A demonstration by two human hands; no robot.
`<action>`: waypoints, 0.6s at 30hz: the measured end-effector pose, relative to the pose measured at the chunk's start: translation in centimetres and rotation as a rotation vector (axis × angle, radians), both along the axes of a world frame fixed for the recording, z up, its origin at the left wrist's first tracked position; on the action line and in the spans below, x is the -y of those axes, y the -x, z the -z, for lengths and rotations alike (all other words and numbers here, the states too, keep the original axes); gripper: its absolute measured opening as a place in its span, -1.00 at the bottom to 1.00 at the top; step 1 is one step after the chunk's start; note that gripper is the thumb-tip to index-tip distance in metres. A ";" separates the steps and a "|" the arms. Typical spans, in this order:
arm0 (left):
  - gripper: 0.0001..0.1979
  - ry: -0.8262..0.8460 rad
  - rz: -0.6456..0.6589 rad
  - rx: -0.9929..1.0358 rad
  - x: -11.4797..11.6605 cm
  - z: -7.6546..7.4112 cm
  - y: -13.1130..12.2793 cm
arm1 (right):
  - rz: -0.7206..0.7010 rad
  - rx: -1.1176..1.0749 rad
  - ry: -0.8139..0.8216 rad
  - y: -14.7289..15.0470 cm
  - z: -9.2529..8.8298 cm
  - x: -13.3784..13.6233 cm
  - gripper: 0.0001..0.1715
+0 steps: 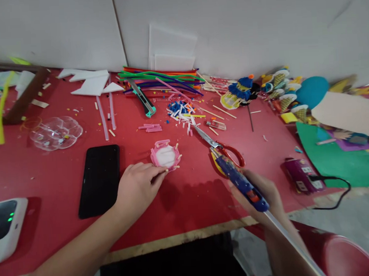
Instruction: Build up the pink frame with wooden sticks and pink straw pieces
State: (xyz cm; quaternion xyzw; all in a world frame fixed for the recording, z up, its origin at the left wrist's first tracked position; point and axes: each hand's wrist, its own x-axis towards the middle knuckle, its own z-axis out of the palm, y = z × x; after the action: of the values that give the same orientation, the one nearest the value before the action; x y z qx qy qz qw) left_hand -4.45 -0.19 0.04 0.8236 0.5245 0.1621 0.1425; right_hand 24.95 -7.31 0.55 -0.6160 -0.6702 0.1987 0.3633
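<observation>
My left hand (140, 183) pinches the near rim of a small pink craft basket (156, 156), which has a white round base and short pale sticks standing around its edge. In my right hand (267, 191) is a blue hot glue gun (239, 178), its nozzle pointing up and left and a long clear glue stick (293, 239) trailing from its back. Red-handled scissors (214, 142) lie just beyond the nozzle. Past the basket are several cut pink pieces (151, 127) and a heap of blue and white bits (183, 111).
A black phone (100, 179) lies left of the basket, beside a clear flower-shaped tray (57, 134). A box cutter (142, 98) and coloured pipe cleaners (163, 81) are near the wall. Right are a purple box (302, 175) with a cable and green sheet (337, 163).
</observation>
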 end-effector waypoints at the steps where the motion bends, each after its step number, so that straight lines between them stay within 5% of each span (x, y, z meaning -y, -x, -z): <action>1: -0.78 -0.004 0.003 0.001 0.0 0.0 0.0 | -0.076 0.137 -0.009 -1.8 -0.4 -0.6 -0.48; 3: -0.78 -0.014 0.007 0.007 0.0 0.0 0.0 | -0.083 0.325 -0.050 -5.4 -1.1 -2.3 -0.41; 10: -0.79 -0.038 0.014 0.015 0.0 0.2 0.1 | 0.035 0.578 0.052 -13.9 -0.4 -9.1 -0.69; 14: -0.80 -0.055 0.007 0.028 0.0 0.2 0.1 | 0.043 0.594 0.046 -14.5 0.3 -10.8 -0.71; 18: -0.80 -0.033 0.004 0.027 0.1 0.2 0.0 | 0.069 0.618 -0.021 -12.1 -0.7 -10.9 -0.62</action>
State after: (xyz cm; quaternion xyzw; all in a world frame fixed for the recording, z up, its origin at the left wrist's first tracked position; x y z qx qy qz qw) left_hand -4.49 -0.29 -0.12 0.8246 0.5183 0.1814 0.1363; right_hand 37.01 3.61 1.21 -0.6659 -0.7295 -0.0174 0.1552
